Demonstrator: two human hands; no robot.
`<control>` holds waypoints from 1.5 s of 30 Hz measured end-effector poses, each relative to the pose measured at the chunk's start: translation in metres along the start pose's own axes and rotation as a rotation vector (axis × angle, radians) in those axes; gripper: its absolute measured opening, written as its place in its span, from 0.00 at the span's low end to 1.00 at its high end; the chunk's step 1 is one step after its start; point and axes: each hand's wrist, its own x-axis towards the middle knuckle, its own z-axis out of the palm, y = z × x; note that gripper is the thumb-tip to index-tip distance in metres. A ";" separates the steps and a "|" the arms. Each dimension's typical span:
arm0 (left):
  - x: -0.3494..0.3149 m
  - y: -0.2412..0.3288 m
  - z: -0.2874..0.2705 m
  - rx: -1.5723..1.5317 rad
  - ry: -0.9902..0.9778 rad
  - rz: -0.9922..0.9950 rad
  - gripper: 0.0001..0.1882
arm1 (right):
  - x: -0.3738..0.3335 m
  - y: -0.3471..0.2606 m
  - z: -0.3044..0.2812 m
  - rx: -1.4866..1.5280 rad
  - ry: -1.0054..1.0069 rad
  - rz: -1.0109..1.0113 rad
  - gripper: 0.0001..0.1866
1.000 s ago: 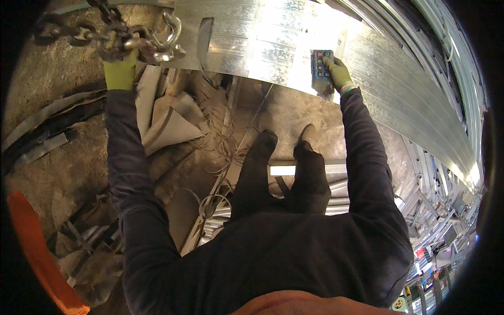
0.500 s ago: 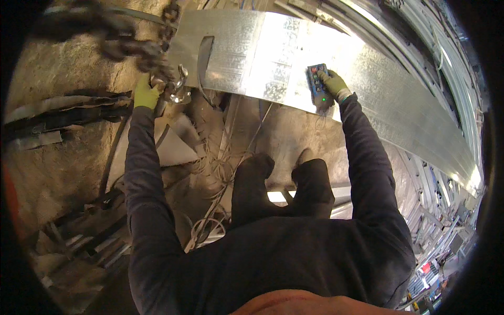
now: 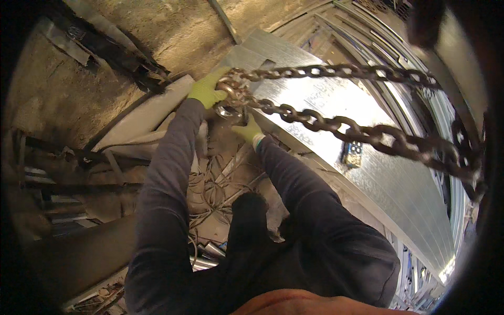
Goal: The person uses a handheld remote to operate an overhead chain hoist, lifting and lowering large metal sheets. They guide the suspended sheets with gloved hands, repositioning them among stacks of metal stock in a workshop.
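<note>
My left hand (image 3: 210,90), in a yellow-green glove, is closed round the metal hook (image 3: 229,111) and the links at the chain's end. From there two runs of heavy chain (image 3: 336,125) stretch to the right above the sheet metal. Just below the hook, my right hand (image 3: 249,131), gloved alike, seems closed on the lower end of a dark strap (image 3: 245,114); its fingertips are partly hidden. That strap loops round the sheet metal stack (image 3: 404,178). A blue-and-black remote control (image 3: 353,154) lies on the sheet, out of my hands.
Long metal profiles (image 3: 388,58) lie beyond the stack. Loose cables (image 3: 212,184) tangle on the ground near my legs. Bent dark scrap strips (image 3: 113,44) lie at the upper left, and a pale folded sheet (image 3: 139,118) is beside my left forearm.
My right hand has put the remote down on the sheet metal and moved left to the strap. The left hand still holds the hook, now nearer the stack; the chain now stretches rightward. My view has turned.
</note>
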 end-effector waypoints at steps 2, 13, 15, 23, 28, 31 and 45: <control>0.002 -0.001 0.006 0.016 0.022 0.057 0.43 | 0.017 -0.004 0.000 0.257 -0.243 0.097 0.40; 0.011 -0.001 0.031 -0.116 -0.026 0.067 0.44 | -0.025 -0.013 -0.110 0.317 -0.038 -0.137 0.22; 0.012 -0.002 0.037 -0.153 -0.027 0.061 0.44 | -0.024 -0.031 -0.104 0.327 -0.120 -0.117 0.21; 0.025 0.002 0.055 0.022 0.036 0.064 0.40 | -0.029 -0.066 -0.112 0.420 -0.250 0.011 0.32; 0.027 0.021 0.064 0.059 0.107 -0.018 0.39 | -0.029 -0.076 -0.101 -0.024 -0.184 -0.071 0.36; 0.035 0.035 0.072 0.070 0.149 -0.065 0.38 | -0.033 -0.089 -0.078 -0.066 -0.139 -0.065 0.36; 0.067 0.056 0.130 -0.776 0.052 -0.122 0.37 | -0.144 -0.017 -0.207 0.018 0.557 0.162 0.25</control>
